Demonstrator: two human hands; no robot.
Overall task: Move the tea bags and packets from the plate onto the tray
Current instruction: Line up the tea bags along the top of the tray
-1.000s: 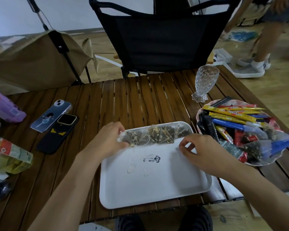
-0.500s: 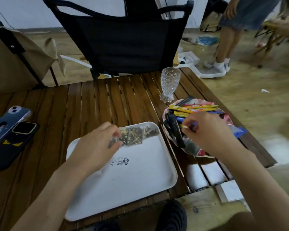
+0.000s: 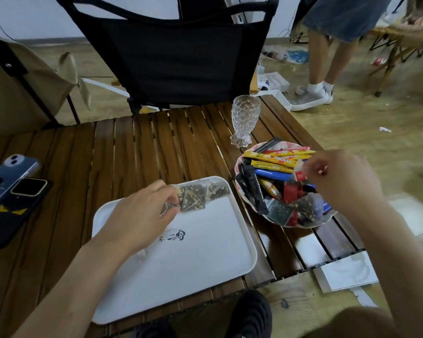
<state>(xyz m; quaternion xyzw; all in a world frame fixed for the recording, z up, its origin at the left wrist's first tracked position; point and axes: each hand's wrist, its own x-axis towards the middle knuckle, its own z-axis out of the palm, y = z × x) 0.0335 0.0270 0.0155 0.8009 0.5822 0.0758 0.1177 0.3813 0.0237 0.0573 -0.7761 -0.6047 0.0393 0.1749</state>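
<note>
A white tray (image 3: 205, 259) lies on the slatted wooden table, with several clear pyramid tea bags (image 3: 205, 195) lined up along its far edge. My left hand (image 3: 142, 215) rests over the left end of that row and pinches a tea bag there. To the right stands a scalloped plate (image 3: 327, 219) heaped with yellow, blue, black and red stick packets (image 3: 274, 164) and tea bags. My right hand (image 3: 339, 179) hovers over the plate, its fingers pinching a small red-and-white tea bag tag (image 3: 299, 173).
A tall cut-glass cup (image 3: 244, 120) stands just behind the plate. Two phones (image 3: 13, 186) lie at the table's left. A black folding chair (image 3: 181, 57) faces the far edge. A person's legs (image 3: 325, 64) stand at the back right. White paper (image 3: 347, 272) lies below the table's right corner.
My right hand has left the tray and moved right over the plate, where it now pinches a tag. My left hand has stayed on the tea bags at the tray's far edge.
</note>
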